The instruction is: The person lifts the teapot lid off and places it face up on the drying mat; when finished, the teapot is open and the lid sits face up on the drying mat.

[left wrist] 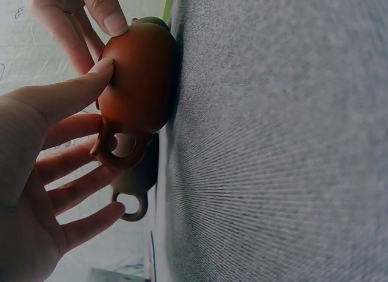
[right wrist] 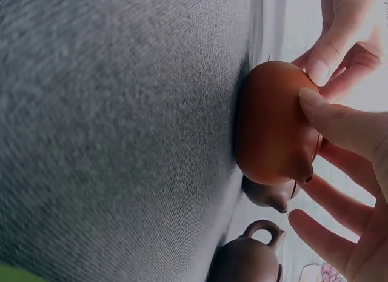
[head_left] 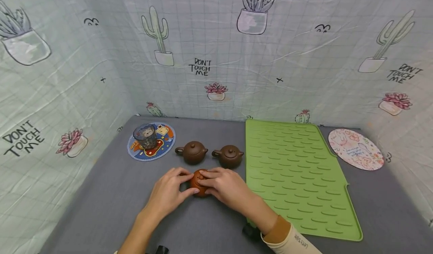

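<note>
A reddish-brown clay teapot (head_left: 196, 179) sits upright on the grey cloth, with both hands around it. My left hand (head_left: 168, 190) pinches its body from the left, thumb at the near side and index finger at the far side. Its handle (left wrist: 118, 157) lies between the left thumb and fingers. From the right, my right hand (head_left: 227, 185) holds it with the thumb on the near upper body and fingers over the lid. The spout (right wrist: 301, 170) points toward the right palm. Just behind stand two dark brown teapots, one left (head_left: 193, 154) and one right (head_left: 230, 157).
At the back left, a dark clear glass (head_left: 145, 137) stands on a round blue patterned mat (head_left: 165, 148). A green ridged mat (head_left: 294, 171) covers the right side, with a pink floral oval mat (head_left: 355, 150) beyond it. Patterned curtains (head_left: 209, 39) enclose the table.
</note>
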A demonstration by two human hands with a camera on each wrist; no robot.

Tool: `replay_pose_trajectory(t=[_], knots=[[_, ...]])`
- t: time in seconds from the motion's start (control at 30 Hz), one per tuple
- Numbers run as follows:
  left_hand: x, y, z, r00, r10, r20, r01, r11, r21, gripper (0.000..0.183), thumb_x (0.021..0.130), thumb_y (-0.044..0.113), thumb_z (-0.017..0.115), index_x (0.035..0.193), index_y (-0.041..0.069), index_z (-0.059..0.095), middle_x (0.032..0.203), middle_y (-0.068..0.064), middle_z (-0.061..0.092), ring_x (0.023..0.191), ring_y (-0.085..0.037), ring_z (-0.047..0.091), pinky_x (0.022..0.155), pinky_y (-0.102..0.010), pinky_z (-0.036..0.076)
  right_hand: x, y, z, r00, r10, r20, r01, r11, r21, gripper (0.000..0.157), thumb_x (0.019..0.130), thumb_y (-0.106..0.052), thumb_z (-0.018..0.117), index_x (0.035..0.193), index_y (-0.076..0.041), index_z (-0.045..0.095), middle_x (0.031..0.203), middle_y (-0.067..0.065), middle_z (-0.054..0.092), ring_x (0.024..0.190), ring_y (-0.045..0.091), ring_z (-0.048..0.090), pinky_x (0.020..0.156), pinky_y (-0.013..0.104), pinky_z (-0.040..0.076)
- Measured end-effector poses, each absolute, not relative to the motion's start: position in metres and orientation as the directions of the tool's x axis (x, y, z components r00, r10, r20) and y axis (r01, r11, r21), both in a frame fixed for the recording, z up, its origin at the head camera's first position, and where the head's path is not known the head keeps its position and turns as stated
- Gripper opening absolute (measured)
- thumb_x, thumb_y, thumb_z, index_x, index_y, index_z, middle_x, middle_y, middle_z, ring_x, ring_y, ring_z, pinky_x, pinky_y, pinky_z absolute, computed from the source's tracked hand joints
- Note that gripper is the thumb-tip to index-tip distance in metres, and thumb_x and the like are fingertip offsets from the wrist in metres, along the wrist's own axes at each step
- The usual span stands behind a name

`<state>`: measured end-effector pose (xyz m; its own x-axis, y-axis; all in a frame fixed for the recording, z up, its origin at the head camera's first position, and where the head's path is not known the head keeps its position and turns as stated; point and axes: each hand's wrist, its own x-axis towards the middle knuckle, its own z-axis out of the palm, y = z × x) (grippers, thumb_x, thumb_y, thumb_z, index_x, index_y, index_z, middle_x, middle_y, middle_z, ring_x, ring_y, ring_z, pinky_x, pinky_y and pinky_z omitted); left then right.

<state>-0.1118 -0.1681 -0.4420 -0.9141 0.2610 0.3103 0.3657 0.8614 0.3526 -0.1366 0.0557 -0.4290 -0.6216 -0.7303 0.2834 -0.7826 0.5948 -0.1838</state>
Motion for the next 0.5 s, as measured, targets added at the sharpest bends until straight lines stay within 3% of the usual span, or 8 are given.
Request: replay_pose_trajectory(t=[0.5], knots=[[-0.1121, -0.1693, -0.4426, -0.912, 0.264, 0.314, 0.371, 0.856, 0.36, 0.044, 0.074, 0.039, 0.091, 0.108, 0.013, 0.082, 0.104, 0.005, 0.073, 0.096, -0.015, 0.065, 0.08, -0.035, 0.058, -0.1359, 0.0521, -0.4287, -0.652, -0.709, 0.268, -0.758, 0.611, -0.227, 0.04, 0.086, -0.025, 0.08, 0.125, -0.024, 0.075, 0.137, -0.002, 0.069, 0.122, 0.02, 0.068, 0.095, 0.035, 0.06]])
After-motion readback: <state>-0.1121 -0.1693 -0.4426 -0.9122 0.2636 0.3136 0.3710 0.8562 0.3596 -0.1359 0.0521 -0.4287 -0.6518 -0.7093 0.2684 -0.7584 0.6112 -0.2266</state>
